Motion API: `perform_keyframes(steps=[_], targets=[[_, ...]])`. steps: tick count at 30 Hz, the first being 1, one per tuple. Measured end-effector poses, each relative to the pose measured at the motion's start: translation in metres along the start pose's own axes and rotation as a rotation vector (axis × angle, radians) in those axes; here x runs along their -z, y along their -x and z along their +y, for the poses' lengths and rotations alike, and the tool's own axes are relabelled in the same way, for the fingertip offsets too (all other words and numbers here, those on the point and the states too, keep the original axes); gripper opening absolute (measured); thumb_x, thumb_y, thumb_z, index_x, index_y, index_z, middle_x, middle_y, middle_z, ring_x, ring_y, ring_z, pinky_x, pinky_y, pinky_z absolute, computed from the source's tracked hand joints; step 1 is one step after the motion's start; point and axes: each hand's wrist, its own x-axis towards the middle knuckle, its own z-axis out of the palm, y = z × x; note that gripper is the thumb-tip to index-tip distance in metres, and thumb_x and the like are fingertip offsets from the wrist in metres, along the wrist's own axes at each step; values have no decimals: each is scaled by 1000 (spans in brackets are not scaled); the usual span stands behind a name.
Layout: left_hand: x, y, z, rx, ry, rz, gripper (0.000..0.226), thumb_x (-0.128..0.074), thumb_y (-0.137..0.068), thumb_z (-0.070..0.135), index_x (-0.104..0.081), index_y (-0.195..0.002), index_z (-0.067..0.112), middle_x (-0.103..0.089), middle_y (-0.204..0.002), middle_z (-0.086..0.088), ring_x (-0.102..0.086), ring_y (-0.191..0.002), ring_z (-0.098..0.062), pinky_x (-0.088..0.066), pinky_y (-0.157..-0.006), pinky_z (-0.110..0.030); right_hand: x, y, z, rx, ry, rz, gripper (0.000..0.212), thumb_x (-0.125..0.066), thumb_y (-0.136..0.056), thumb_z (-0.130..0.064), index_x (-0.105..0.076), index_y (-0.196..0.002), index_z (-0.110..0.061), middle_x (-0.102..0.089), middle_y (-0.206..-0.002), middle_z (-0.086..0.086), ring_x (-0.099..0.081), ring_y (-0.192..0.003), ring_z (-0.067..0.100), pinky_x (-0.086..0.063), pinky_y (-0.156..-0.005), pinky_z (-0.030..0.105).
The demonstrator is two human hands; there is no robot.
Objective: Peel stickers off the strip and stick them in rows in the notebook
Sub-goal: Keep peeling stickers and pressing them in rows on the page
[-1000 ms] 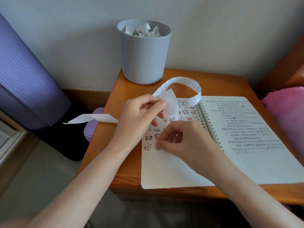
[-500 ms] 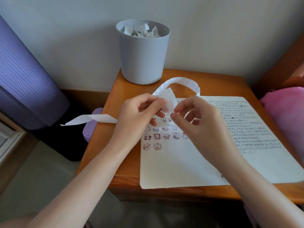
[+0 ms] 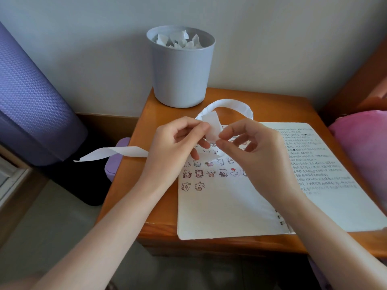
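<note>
Bulk first: a purple textured foam roll [image 3: 31, 91] fills the left of the frame, beside an orange-brown wooden table [image 3: 272, 107] in the centre. On the table's right half lies an open spiral-bound white notebook [image 3: 219, 210], its right page handwritten. A pale grey plastic bin [image 3: 180, 76] stuffed with paper scraps stands at the table's far edge.

Above the notebook's left page, the left hand [image 3: 173, 151] pinches a long white paper sticker strip [image 3: 230, 103] between thumb and forefinger. The strip loops up behind the hands, and its tail trails off to centre left. The right hand [image 3: 257, 155] has thumb and forefinger tips closed on the lower edge of the upright flap (whether they already hold a sticker, I cannot tell).

Small cartoon stickers [image 3: 209, 173] fill several rows on the left page; the lowest row holds two.

To peel well, I judge the left hand should hold the backing taut while the right lifts a sticker's corner slowly, then lands it just beside the second sticker, level with that row.
</note>
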Motion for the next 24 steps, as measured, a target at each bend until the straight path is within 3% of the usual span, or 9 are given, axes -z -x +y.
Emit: perform_keyframes(steps=[4,7,12,24], targets=[[0,-1,-1,-1,-6,12,16,-57,-93,19,-70,-92,9,-70,-76,-2,-67,-68,-13,-52,-54,-21,-1,1,-1,19,-19,-15,10,-72,-81,-13,-69,-82,-23,-61,-68,-28,-52,-56,-5,-37,-51,8],[0,-1,0,4,0,-1,23,-56,-94,26,-70,-89,8,-71,-76,-4,-65,-71,-28,-50,-55,-26,1,-2,0,-7,-98,15,10,-73,-80,-14,-69,-81,-23,-65,-69,-19,-54,-57,-2,-38,-51,9],[-1,1,2,-19,-76,-48,11,-62,-91,16,-71,-93,12,-69,-71,5,-60,-54,-2,-48,-52,-17,3,-5,1,-33,-143,30,11,-73,-80,-16,-69,-83,-25,-67,-73,-19,-60,-66,2,-44,-56,14],[-2,1,4,-20,-71,-47,8,-63,-90,15,-71,-87,15,-68,-64,16,-61,-55,1,-46,-53,-11,0,-1,-1,66,-5,55,6,-73,-81,-15,-70,-85,-19,-66,-75,-17,-55,-61,-3,-39,-53,9]])
